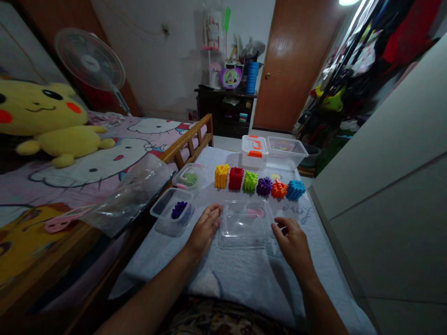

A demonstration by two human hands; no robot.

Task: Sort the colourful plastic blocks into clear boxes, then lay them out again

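A clear plastic box (pixel 244 232) sits on the cloth in front of me. My left hand (pixel 204 230) is at its left side, fingers stretched out along the wall; whether they touch it I cannot tell. Just off the right side is my right hand (pixel 291 239), its fingers loosely bent and apart, with nothing visible in them. Beyond the box stands a row of notched plastic stacks: yellow (pixel 221 177), red (pixel 236 178), lime green (pixel 250 182), purple (pixel 264 186), orange (pixel 279 189) and blue (pixel 295 190).
On the left, an open clear container (pixel 159 215) holds a purple notched piece (pixel 179 210); behind it, another container (pixel 179 182) has green inside. An orange-latched box (pixel 248 158) and a clear bin (pixel 298 148) stand at the back. A wooden bed rail (pixel 174 149) borders the left.
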